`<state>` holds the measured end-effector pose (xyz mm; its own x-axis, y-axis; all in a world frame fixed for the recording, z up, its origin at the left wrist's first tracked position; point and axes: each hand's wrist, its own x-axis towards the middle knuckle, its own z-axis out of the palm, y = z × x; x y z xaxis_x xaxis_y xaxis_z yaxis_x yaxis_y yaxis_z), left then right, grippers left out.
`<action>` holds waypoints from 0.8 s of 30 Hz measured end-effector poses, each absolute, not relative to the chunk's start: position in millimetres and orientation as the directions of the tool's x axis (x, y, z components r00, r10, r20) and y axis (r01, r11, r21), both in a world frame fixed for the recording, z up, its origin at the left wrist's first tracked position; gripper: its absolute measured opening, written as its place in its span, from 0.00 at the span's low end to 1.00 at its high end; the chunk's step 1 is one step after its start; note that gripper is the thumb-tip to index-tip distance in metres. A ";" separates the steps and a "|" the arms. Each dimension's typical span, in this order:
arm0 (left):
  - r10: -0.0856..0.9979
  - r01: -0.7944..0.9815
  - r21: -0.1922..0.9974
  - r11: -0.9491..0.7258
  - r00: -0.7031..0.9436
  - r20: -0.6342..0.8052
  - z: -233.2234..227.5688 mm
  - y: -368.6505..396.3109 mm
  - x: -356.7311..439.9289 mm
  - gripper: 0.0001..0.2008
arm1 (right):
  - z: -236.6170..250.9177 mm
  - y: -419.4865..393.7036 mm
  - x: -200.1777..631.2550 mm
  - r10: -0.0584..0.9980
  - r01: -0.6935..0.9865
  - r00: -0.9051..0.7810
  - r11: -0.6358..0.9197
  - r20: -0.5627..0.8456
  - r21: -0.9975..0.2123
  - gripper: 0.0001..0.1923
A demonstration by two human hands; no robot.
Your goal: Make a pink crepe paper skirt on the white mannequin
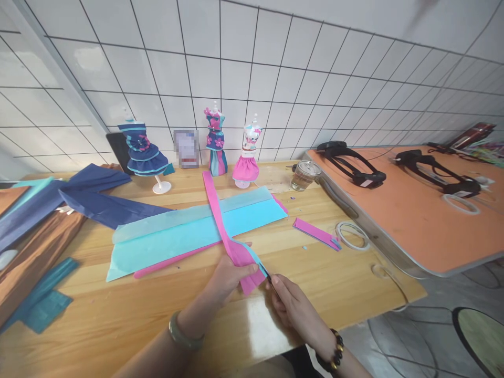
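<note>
Left hand [230, 273] pinches pink strip [220, 220]; right hand [293, 302] adjacent.

Three dress mannequins [215, 140] by the wall — glass jar [304, 176] beside.

Head camera looks down, close over table [118, 315].

Craft workshop: wooden worktable [157, 315] held crepe paper sheets [185, 233], three dressed mini mannequins [216, 142] stood before white tiled wall [315, 58], tape roll [352, 235] lay nearby.
</note>
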<state>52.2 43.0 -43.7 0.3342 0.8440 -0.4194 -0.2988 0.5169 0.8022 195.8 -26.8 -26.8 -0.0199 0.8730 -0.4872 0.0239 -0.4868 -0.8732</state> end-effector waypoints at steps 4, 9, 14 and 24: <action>0.843 -0.292 0.806 0.515 0.343 -0.414 -43.5 42.9 52.4 0.35 | -26.5 -26.0 196.1 0.875 0.025 -0.033 -0.483 -0.484 -0.875 0.29; 0.841 -0.283 0.807 0.518 0.337 -0.422 -44.4 43.7 52.4 0.35 | -27.9 -26.1 196.6 0.893 0.041 -0.025 -0.448 -0.449 -0.893 0.29; 0.843 -0.268 0.818 0.509 0.345 -0.412 -42.2 43.9 51.6 0.35 | -29.2 -27.2 195.2 0.899 0.023 -0.016 -0.436 -0.437 -0.899 0.29; 0.843 -0.263 0.828 0.496 0.377 -0.385 -42.2 42.8 52.4 0.36 | -24.6 -26.9 192.4 0.867 -0.028 -0.010 -0.498 -0.498 -0.866 0.30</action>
